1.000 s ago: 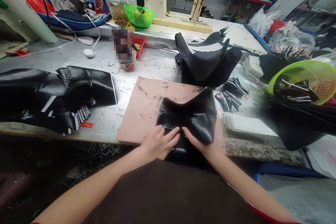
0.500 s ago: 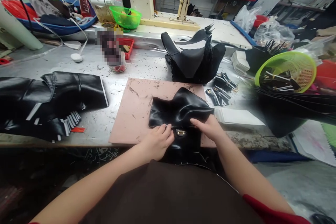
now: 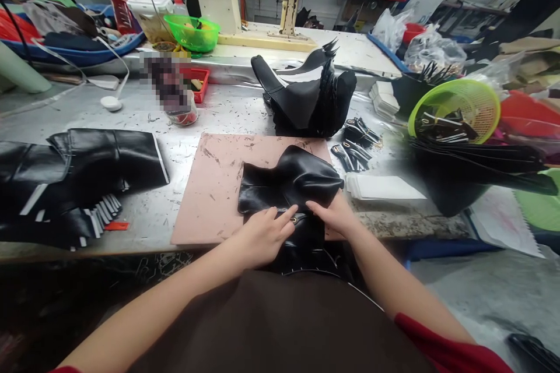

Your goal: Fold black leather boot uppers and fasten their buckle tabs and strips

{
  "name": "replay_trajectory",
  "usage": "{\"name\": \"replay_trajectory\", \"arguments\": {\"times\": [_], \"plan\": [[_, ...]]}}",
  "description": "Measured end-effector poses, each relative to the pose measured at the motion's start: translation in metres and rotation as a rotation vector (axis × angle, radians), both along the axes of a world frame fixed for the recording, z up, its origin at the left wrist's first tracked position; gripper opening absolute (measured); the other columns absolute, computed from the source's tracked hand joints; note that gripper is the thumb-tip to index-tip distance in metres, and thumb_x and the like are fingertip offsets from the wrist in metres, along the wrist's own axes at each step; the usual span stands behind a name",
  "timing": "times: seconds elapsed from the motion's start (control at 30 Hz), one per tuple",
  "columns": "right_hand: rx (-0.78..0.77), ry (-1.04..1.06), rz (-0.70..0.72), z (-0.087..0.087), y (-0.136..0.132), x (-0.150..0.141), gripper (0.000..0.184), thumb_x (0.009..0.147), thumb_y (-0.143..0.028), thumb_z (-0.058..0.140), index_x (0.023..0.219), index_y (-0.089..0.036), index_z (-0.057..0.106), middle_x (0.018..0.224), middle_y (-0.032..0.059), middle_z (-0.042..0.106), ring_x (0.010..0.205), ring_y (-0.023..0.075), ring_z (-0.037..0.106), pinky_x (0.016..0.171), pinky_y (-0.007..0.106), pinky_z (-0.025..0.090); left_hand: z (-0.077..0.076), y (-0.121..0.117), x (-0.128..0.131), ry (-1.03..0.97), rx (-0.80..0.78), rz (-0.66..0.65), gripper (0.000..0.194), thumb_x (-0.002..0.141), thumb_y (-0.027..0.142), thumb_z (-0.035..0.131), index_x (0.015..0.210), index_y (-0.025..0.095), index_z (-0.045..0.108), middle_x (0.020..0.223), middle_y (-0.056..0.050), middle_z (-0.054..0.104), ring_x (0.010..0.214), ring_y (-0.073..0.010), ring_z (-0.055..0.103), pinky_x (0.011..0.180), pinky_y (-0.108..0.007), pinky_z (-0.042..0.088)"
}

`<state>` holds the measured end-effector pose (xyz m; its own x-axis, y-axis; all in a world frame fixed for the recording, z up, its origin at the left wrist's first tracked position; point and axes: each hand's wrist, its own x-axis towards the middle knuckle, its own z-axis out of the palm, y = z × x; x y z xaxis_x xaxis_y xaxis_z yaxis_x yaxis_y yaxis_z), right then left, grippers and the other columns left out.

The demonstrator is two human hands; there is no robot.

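Glossy black piece (image 3: 286,178) is lying on the pink board (image 3: 203,192), one o'clock from the left hand (image 3: 265,236), whose outstretched fingers are touching its edge, and ten o'clock from the gripping right hand (image 3: 336,213).

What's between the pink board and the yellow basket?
In the head view, small black straps lie between the pink board and the yellow basket, with a white stack nearer the front.
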<state>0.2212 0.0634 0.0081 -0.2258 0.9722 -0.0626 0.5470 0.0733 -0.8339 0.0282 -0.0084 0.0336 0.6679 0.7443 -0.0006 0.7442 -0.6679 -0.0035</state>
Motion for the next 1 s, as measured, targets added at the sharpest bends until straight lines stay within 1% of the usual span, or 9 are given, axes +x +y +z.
{"name": "replay_trajectory", "arguments": {"times": [0.07,0.27,0.4,0.5,0.6,0.73,0.83,0.93,1.0], "plan": [[0.002,-0.019,0.027,0.002,0.000,0.002,0.027,0.066,-0.034,0.062,0.087,-0.017,0.063,0.077,0.0061,0.065,0.080,0.0245,0.061,0.068,0.036,0.050,0.002,0.002,0.001,0.012,-0.027,-0.015,0.029,0.077,0.014,0.044,0.103,0.015,0.056,0.134,-0.010,0.042,0.087,-0.0204,0.055,0.073,-0.033,0.042],[-0.053,0.034,0.084,0.006,0.002,0.008,0.032,0.066,-0.033,0.062,0.094,-0.016,0.062,0.088,0.0075,0.065,0.090,0.0256,0.059,0.075,0.039,0.049,-0.003,0.007,0.005,-0.090,-0.042,-0.053,0.028,0.077,0.012,0.043,0.101,0.011,0.057,0.125,-0.014,0.050,0.114,-0.0222,0.046,0.092,-0.032,0.037],[-0.066,0.050,0.087,0.007,0.004,0.007,0.035,0.066,-0.029,0.062,0.097,-0.013,0.060,0.097,0.0105,0.064,0.092,0.0249,0.059,0.080,0.039,0.048,-0.005,0.010,0.008,-0.094,-0.089,-0.043,0.028,0.076,0.011,0.043,0.102,0.011,0.055,0.129,-0.013,0.046,0.113,-0.0237,0.046,0.086,-0.031,0.043],[-0.070,0.013,0.124,0.010,0.006,0.010,0.033,0.066,-0.028,0.062,0.095,-0.013,0.060,0.098,0.0104,0.064,0.094,0.0249,0.059,0.083,0.039,0.046,0.001,0.013,0.013,-0.053,-0.113,-0.049,0.024,0.077,0.013,0.042,0.097,0.015,0.056,0.135,-0.007,0.040,0.102,-0.0251,0.050,0.075,-0.034,0.047],[-0.098,0.046,0.175,0.015,0.010,0.014,0.036,0.063,-0.028,0.064,0.097,-0.015,0.060,0.099,0.0086,0.065,0.094,0.0245,0.059,0.083,0.038,0.046,0.007,0.015,0.018,0.001,-0.140,-0.030,0.025,0.077,0.014,0.041,0.097,0.016,0.056,0.135,-0.006,0.041,0.092,-0.0248,0.051,0.063,-0.034,0.047],[-0.209,0.110,0.146,0.021,0.020,0.016,0.030,0.059,-0.033,0.067,0.081,-0.013,0.061,0.076,0.0052,0.067,0.073,0.0223,0.062,0.066,0.034,0.050,0.008,0.016,0.020,0.046,-0.150,-0.034,0.027,0.076,0.014,0.041,0.099,0.015,0.056,0.134,-0.008,0.041,0.091,-0.0254,0.050,0.062,-0.034,0.047],[-0.297,0.095,0.144,0.024,0.026,0.018,0.024,0.056,-0.034,0.069,0.065,-0.015,0.058,0.055,-0.0004,0.060,0.054,0.0176,0.058,0.053,0.029,0.048,0.007,0.016,0.019,0.042,-0.131,-0.036,0.029,0.075,0.013,0.042,0.100,0.016,0.056,0.134,-0.008,0.042,0.092,-0.0253,0.049,0.061,-0.033,0.046],[-0.336,0.056,0.186,0.025,0.028,0.022,0.021,0.056,-0.033,0.069,0.061,-0.016,0.057,0.048,-0.0027,0.056,0.049,0.0153,0.054,0.048,0.027,0.045,0.004,0.016,0.018,0.020,-0.110,-0.036,0.030,0.074,0.011,0.042,0.100,0.016,0.057,0.133,-0.006,0.043,0.091,-0.0246,0.049,0.058,-0.031,0.045],[-0.298,0.036,0.213,0.023,0.029,0.024,0.020,0.056,-0.032,0.068,0.065,-0.017,0.059,0.052,-0.0024,0.058,0.052,0.0159,0.055,0.051,0.028,0.045,0.003,0.017,0.017,0.017,-0.108,-0.033,0.029,0.074,0.011,0.042,0.098,0.016,0.058,0.132,-0.006,0.044,0.091,-0.0244,0.049,0.058,-0.031,0.045]]}}
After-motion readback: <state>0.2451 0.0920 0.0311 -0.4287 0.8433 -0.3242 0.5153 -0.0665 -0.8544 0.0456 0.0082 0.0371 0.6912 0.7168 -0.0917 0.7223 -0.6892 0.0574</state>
